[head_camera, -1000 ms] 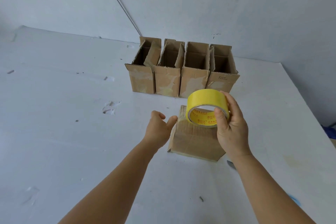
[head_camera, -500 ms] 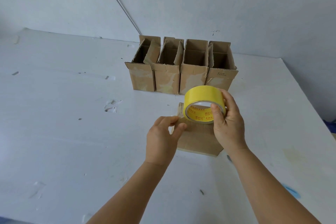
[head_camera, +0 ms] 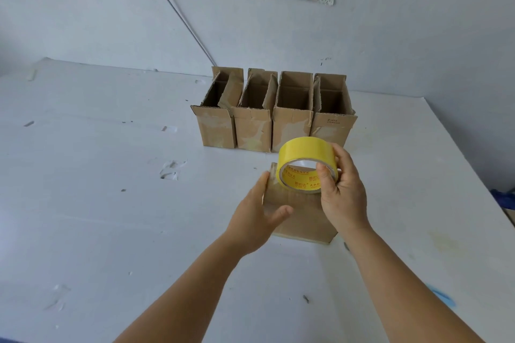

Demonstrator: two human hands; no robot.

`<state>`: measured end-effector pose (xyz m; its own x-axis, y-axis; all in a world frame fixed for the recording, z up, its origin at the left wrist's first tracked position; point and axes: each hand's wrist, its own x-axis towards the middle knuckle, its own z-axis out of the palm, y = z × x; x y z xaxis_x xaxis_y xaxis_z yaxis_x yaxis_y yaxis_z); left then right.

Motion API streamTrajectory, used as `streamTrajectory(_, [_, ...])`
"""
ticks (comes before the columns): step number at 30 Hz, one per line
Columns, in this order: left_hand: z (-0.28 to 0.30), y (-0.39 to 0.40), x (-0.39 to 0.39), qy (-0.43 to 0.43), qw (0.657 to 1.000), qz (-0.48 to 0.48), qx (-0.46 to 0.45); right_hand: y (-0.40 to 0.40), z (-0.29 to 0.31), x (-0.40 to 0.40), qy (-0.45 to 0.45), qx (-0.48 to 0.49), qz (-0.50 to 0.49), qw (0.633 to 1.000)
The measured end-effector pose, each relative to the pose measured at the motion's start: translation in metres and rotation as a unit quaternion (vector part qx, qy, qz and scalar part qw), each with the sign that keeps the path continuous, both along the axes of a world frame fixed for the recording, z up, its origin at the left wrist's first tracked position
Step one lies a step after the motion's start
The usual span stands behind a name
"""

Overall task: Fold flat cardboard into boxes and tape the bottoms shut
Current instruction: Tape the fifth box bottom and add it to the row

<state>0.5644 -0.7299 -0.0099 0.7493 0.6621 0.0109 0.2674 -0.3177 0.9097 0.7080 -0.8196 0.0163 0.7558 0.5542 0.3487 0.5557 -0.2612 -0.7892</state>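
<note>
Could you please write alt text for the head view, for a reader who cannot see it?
A person's right hand holds a yellow tape roll above a cardboard box on a white table, while the left hand rests on the box's left side. Four open-topped boxes stand in a row behind, near the wall.

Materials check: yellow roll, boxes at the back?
Tape roll: glossy yellow film, likely plastic, on a printed core that may be card. Row of boxes: brown corrugated cardboard, matte; fluting shows along the cut top edges, and pale torn patches mark the fronts.
</note>
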Motion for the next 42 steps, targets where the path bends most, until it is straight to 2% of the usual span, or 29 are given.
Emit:
streamTrajectory(4, [-0.006, -0.001, 0.004, -0.027, 0.996, -0.023, -0.082, 0.001, -0.001, 0.002, -0.002, -0.008, -0.006, 1.0])
streamTrajectory(7, [-0.007, 0.009, 0.004, 0.044, 0.994, -0.049, -0.085, 0.002, -0.001, 0.002, -0.008, -0.011, -0.007, 1.0])
streamTrajectory(10, [-0.007, 0.018, 0.004, 0.083, 0.992, -0.076, -0.057, 0.002, 0.0, 0.001, -0.009, -0.004, 0.0, 1.0])
streamTrajectory(13, [0.007, 0.027, 0.015, -0.006, 0.995, -0.101, -0.012, 0.001, 0.001, 0.001, -0.003, -0.007, 0.003, 1.0])
streamTrajectory(15, [0.012, 0.033, 0.025, -0.019, 0.99, -0.136, 0.022, 0.0, 0.003, 0.001, 0.013, -0.007, 0.007, 1.0])
streamTrajectory(18, [0.013, 0.038, 0.033, 0.01, 0.991, -0.115, 0.071, -0.001, 0.01, 0.005, 0.071, -0.002, 0.033, 0.997])
streamTrajectory(23, [0.015, 0.046, 0.036, 0.035, 0.982, -0.127, 0.138, -0.008, 0.028, 0.022, 0.19, 0.017, 0.154, 0.969])
streamTrajectory(27, [0.012, 0.05, 0.035, 0.075, 0.975, -0.13, 0.165, -0.017, 0.046, 0.039, 0.213, 0.03, 0.19, 0.958])
streamTrajectory(32, [0.015, 0.049, 0.035, 0.102, 0.967, -0.141, 0.188, -0.049, 0.063, 0.069, 0.241, 0.0, 0.243, 0.939])
streamTrajectory(36, [0.019, 0.048, 0.036, 0.118, 0.961, -0.15, 0.202, -0.054, 0.068, 0.076, 0.135, -0.036, 0.125, 0.982])
streamTrajectory(42, [0.019, 0.048, 0.035, 0.127, 0.956, -0.15, 0.218, -0.057, 0.056, 0.084, 0.093, -0.139, 0.082, 0.982])
